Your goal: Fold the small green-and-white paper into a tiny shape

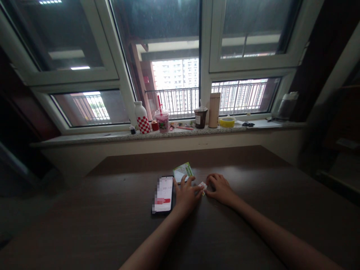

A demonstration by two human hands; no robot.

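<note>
A small white piece with coloured print [203, 187] lies on the dark table between my two hands. My left hand [187, 192] rests beside a phone, its fingers spread and a fingertip and thumb touching the small piece's left side. On the other side, my right hand [219, 188] is curled, with thumb and index fingertips at the piece's right edge. Just beyond my left hand lies a green and white packet [182, 171], partly covered by its fingers. The phone [164, 195] lies face up with its screen lit.
The brown table [126, 232] reaches to a wall below the window. Along the stone sill [112, 137] stand a checkered bottle [142, 118], a pink drink cup [162, 122], a dark drink cup [200, 117], a tan flask [214, 110], yellow tape [227, 122] and scissors [248, 124].
</note>
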